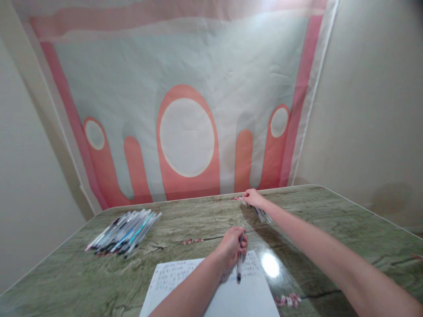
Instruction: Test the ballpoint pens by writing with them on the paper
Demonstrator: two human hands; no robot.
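My left hand (232, 245) is closed around a clear pen (240, 262), whose dark end points down toward me over the paper. Beneath that hand lies a white sheet of paper (211, 286) with rows of handwriting on its upper part. Stretched toward the far edge of the table, my right hand (254, 198) has its fingers pinched together. Something small and pale shows at its fingertips, too blurred to name. A few pens (261, 215) lie right beside and partly under that hand and wrist.
A large pile of pens (127, 231), mostly clear with some blue and teal ones, lies on the left of the table. The table (185, 220) has a wood-grain top printed with blossoms. Behind it hangs a pink and grey patterned cloth (188, 53).
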